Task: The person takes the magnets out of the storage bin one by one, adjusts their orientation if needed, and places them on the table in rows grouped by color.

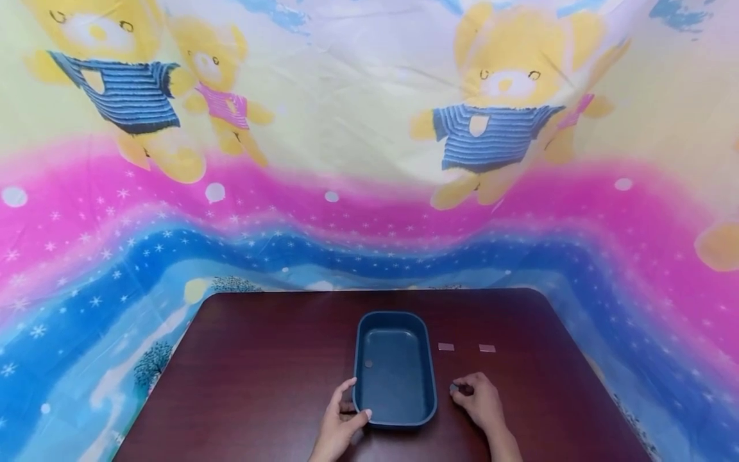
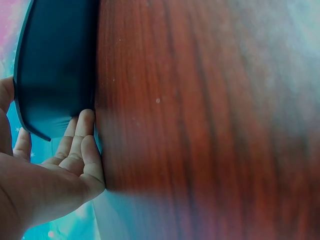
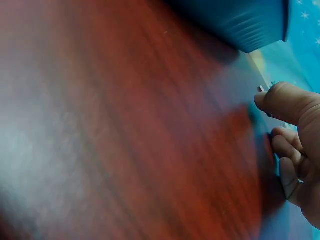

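Note:
A dark blue-grey rectangular plastic box (image 1: 396,391) stands on the table, with a small greyish disc (image 1: 368,364) lying inside near its left wall. My left hand (image 1: 340,423) holds the box's near left corner, thumb at the rim and fingers along the outer side; the left wrist view shows the fingertips against the box wall (image 2: 57,60). Right of the box, my right hand (image 1: 480,401) pinches a small greyish round piece (image 1: 454,387) between thumb and index finger, low over the table. That piece is mostly hidden in the right wrist view.
Two small flat pinkish rectangles, a left one (image 1: 446,347) and a right one (image 1: 487,348), lie on the table beyond my right hand. The dark red-brown wooden table (image 1: 277,359) has rounded far corners. A colourful bear-printed cloth (image 1: 346,147) hangs behind it.

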### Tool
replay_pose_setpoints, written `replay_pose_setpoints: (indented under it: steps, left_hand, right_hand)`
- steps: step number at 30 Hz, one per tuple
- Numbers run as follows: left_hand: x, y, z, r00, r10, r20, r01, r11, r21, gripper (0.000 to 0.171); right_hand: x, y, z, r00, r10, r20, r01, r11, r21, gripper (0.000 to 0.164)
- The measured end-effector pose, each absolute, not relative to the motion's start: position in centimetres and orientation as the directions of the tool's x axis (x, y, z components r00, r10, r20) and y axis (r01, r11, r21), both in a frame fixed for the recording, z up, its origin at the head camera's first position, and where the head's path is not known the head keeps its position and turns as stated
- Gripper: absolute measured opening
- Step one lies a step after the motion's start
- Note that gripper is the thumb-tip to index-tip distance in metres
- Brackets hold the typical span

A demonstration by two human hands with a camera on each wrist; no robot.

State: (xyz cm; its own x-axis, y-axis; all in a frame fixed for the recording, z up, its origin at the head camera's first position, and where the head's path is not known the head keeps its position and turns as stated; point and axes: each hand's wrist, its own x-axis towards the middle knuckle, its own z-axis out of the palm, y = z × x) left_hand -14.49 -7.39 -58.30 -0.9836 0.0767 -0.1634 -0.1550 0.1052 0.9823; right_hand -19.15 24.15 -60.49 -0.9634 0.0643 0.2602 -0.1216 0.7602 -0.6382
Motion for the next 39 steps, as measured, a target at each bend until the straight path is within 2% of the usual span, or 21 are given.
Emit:
replay_pose_setpoints:
  steps: [13,18,23,26,30,34,39]
  left_hand:
    - [-14.5,-7.3,-58.5,-0.982,0.089,-0.169,-0.16,0.102,0.982,0.068]
    - [-14.5,-7.5,-58.7,-0.982,0.091,-0.168,-0.157,0.12,0.98,0.069]
    - [-14.5,-7.8,-58.6,-0.985,0.098,-0.141,-0.13,0.111,0.985,0.068]
    - [-14.4,-7.8,-58.6,-0.986,0.109,-0.129,-0.118,0.101,0.988,0.069]
    - [-14.3,-7.8,-58.6,-0.986,0.114,-0.117,-0.107,0.094,0.99,0.069]
    - [-14.2,-7.9,-58.4,-0.988,0.116,-0.106,-0.095,0.095,0.991,0.069]
    - [-14.1,-8.1,-58.1,-0.988,0.126,-0.09,-0.077,0.104,0.992,0.069]
  right_hand:
    - [-18.8,24.3,-60.7,-0.979,0.078,0.188,-0.06,0.774,-0.631,0.022]
    - [-19.0,24.4,-59.5,-0.989,0.113,0.096,0.011,0.702,-0.712,0.026]
    - [-19.6,24.5,-56.6,-0.999,0.015,-0.052,0.049,0.641,-0.766,0.039]
    - [-19.8,24.5,-55.0,-0.989,-0.063,-0.135,0.063,0.647,-0.76,0.044]
    - [-20.1,24.1,-53.4,-0.973,-0.099,-0.21,0.096,0.652,-0.752,0.05]
    - [-20.5,23.5,-51.7,-0.963,-0.11,-0.247,0.118,0.652,-0.749,0.056]
    - [-20.9,22.6,-50.0,-0.964,-0.159,-0.212,0.065,0.635,-0.77,0.057]
